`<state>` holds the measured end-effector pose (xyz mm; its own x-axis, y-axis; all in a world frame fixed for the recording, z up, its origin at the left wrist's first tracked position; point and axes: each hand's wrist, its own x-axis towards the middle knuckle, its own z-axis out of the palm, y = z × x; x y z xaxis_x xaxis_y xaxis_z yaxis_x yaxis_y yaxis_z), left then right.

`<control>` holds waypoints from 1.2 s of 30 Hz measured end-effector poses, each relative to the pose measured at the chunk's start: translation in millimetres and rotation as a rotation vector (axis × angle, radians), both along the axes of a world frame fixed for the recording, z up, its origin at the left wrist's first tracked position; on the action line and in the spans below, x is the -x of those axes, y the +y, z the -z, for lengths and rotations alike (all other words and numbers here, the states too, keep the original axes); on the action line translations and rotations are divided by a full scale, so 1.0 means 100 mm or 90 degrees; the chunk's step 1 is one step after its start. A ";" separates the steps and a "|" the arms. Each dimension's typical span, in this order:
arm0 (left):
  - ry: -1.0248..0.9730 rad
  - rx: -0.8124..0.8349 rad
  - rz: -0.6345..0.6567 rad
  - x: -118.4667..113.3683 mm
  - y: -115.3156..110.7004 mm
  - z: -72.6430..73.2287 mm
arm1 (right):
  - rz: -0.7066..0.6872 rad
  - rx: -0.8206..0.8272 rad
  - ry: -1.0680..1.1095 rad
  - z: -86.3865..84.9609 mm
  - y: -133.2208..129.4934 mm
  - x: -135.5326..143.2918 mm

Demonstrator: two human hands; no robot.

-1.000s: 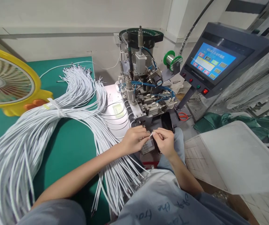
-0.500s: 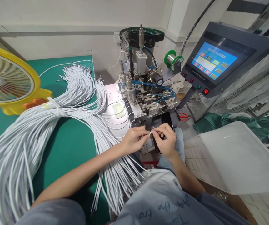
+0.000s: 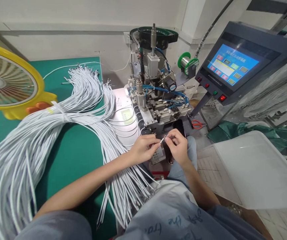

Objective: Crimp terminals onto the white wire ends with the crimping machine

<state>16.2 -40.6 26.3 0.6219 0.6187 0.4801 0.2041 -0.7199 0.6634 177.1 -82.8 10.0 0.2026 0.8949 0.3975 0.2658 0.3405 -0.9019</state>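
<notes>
My left hand [image 3: 144, 148] pinches a white cable [image 3: 161, 141] close to its end, between thumb and forefinger. Thin stripped wires fan out at the tip, pointing up and to the right. Against those wires, my right hand [image 3: 178, 146] has its thumb and forefinger closed; how firmly they grip is too small to see. Both hands hover in front of the soldering machine [image 3: 158, 103], over my lap. Left of them, a large bundle of white cables [image 3: 65, 116] is tied with a white strip on the green table mat [image 3: 70, 151].
A yellow fan [image 3: 39, 83] stands at the left. The control screen [image 3: 233, 65] rises at the right, near a solder wire spool [image 3: 184, 61]. Red-handled scissors [image 3: 197, 124] lie beside the machine. A white plastic tray [image 3: 255, 166] is at the right.
My right fingers have shifted slightly along the cable tip, and the wires show more spread apart. The left hand stays nearly still. The view has tilted a little.
</notes>
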 end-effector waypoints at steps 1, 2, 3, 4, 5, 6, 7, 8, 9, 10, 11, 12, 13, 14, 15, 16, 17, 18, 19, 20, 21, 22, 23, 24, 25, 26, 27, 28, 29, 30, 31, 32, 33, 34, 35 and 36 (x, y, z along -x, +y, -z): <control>0.002 -0.001 0.004 0.00 0.00 0.00 | -0.036 0.023 0.033 -0.01 0.02 -0.01; 0.003 -0.002 0.009 0.01 0.01 0.01 | -0.067 0.037 0.057 -0.02 0.03 -0.02; 0.005 -0.002 0.014 0.01 0.01 0.01 | -0.094 0.046 0.072 -0.03 0.05 -0.03; 0.006 -0.001 0.018 0.01 0.01 0.01 | -0.115 0.051 0.081 -0.03 0.06 -0.04; 0.007 0.002 0.021 0.02 0.01 0.02 | -0.131 0.056 0.086 -0.04 0.06 -0.04; 0.010 0.005 0.023 0.02 0.02 0.02 | -0.143 0.061 0.088 -0.03 0.07 -0.04; 0.017 0.010 0.023 0.03 0.03 0.03 | -0.148 0.064 0.085 -0.02 0.08 -0.05; 0.030 0.015 0.023 0.03 0.04 0.03 | -0.147 0.067 0.079 0.00 0.09 -0.05; 0.053 0.019 0.025 0.04 0.06 0.04 | -0.141 0.070 0.068 0.03 0.11 -0.05; 0.090 0.021 0.026 0.05 0.09 0.04 | -0.134 0.075 0.050 0.08 0.14 -0.05; 0.139 0.018 0.025 0.06 0.12 0.05 | -0.129 0.083 0.028 0.13 0.18 -0.05; 0.198 0.011 0.019 0.06 0.16 0.07 | -0.126 0.096 0.004 0.19 0.23 -0.05; 0.260 0.001 0.009 0.07 0.21 0.08 | -0.126 0.111 -0.019 0.26 0.28 -0.05; 0.320 -0.010 -0.006 0.07 0.25 0.11 | -0.127 0.125 -0.039 0.33 0.34 -0.05; 0.372 -0.020 -0.023 0.08 0.28 0.13 | -0.127 0.138 -0.054 0.40 0.40 -0.05; 0.416 -0.027 -0.038 0.08 0.32 0.16 | -0.128 0.149 -0.061 0.47 0.45 -0.04; 0.451 -0.030 -0.049 0.08 0.34 0.19 | -0.127 0.161 -0.061 0.52 0.49 -0.03; 0.478 -0.033 -0.055 0.08 0.35 0.21 | -0.124 0.173 -0.054 0.57 0.53 -0.02; 0.497 -0.036 -0.059 0.08 0.36 0.23 | -0.119 0.189 -0.036 0.62 0.55 -0.01; 0.508 -0.042 -0.063 0.08 0.36 0.25 | -0.111 0.209 -0.009 0.65 0.57 0.01; 0.514 -0.049 -0.067 0.08 0.36 0.26 | -0.104 0.229 0.021 0.67 0.58 0.02; 0.516 -0.055 -0.071 0.08 0.35 0.27 | -0.097 0.247 0.049 0.69 0.58 0.03; 0.518 -0.060 -0.072 0.09 0.34 0.27 | -0.091 0.262 0.072 0.70 0.58 0.04; 0.521 -0.063 -0.068 0.09 0.34 0.27 | -0.088 0.273 0.087 0.72 0.58 0.05; 0.526 -0.065 -0.062 0.09 0.34 0.28 | -0.087 0.282 0.096 0.72 0.58 0.06; 0.532 -0.065 -0.053 0.10 0.34 0.28 | -0.088 0.289 0.102 0.73 0.57 0.06; 0.536 -0.066 -0.045 0.10 0.34 0.28 | -0.090 0.298 0.110 0.73 0.57 0.07; 0.537 -0.069 -0.041 0.11 0.34 0.28 | -0.091 0.307 0.118 0.74 0.57 0.07; 0.537 -0.072 -0.041 0.11 0.35 0.28 | -0.093 0.315 0.126 0.74 0.57 0.07; 0.537 -0.076 -0.041 0.12 0.35 0.29 | -0.096 0.324 0.132 0.73 0.57 0.07; 0.537 -0.082 -0.040 0.12 0.36 0.29 | -0.099 0.333 0.138 0.73 0.57 0.07; 0.539 -0.087 -0.037 0.12 0.36 0.29 | -0.102 0.342 0.143 0.72 0.57 0.06; 0.542 -0.093 -0.035 0.13 0.36 0.28 | -0.105 0.350 0.148 0.71 0.58 0.06; 0.546 -0.096 -0.032 0.13 0.36 0.28 | -0.108 0.358 0.152 0.71 0.58 0.06; 0.549 -0.097 -0.031 0.13 0.36 0.27 | -0.110 0.366 0.155 0.70 0.59 0.05; 0.553 -0.097 -0.031 0.13 0.36 0.26 | -0.113 0.373 0.158 0.70 0.60 0.04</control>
<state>3.7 -4.9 0.3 0.7800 0.6219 -0.0703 0.6243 -0.7653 0.1566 172.7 -22.7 -60.0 0.0545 0.9772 -0.2053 0.0116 -0.2062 -0.9784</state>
